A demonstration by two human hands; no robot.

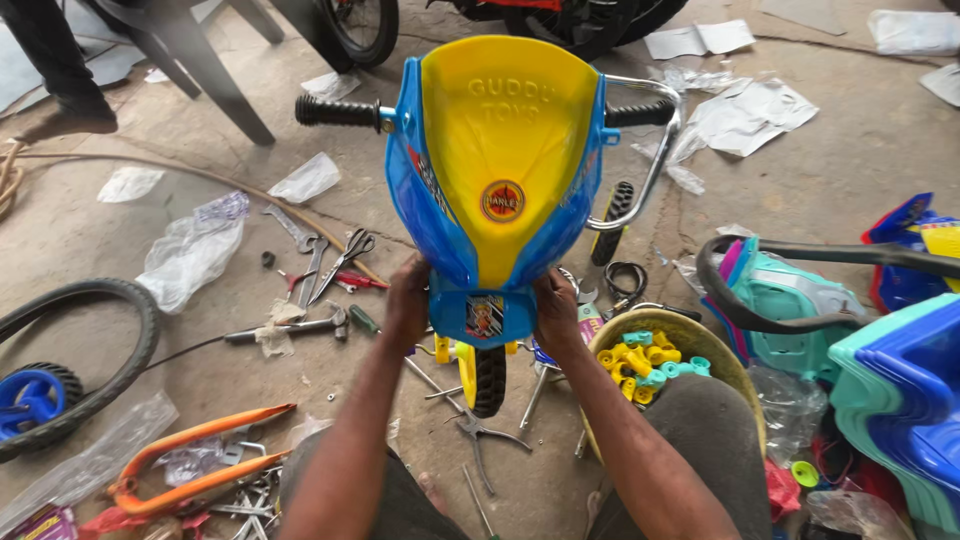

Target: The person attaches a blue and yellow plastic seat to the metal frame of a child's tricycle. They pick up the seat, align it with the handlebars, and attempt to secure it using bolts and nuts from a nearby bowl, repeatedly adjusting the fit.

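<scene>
Toy tricycle front [497,170], blue shell with a yellow centre panel, stands upright directly ahead of both hands, its long axis running up and away from the person. Left hand [408,300] is closed on the lower left edge of the shell; right hand [556,312] is closed on the lower right edge. Both hands sit level with each other, neither nearer, with the shell's narrow bottom end between them.

Front wheel [484,378], yellow hub and black tyre, hangs just below and between the hands. Handlebar with 2 black grips [338,112] crosses above the hands, well beyond them.

Labels: 1 round red-and-yellow badge [503,201] at the middle of the yellow panel, above the hands; 1 small square picture sticker [484,315] on the blue part between the hands.

Right of the right hand: a bowl [722,352] holding yellow and teal plastic pieces. Left of the left hand: scissors [343,261] and wrenches on the floor [850,170]. Clear plastic bags [192,250] lie further left.
</scene>
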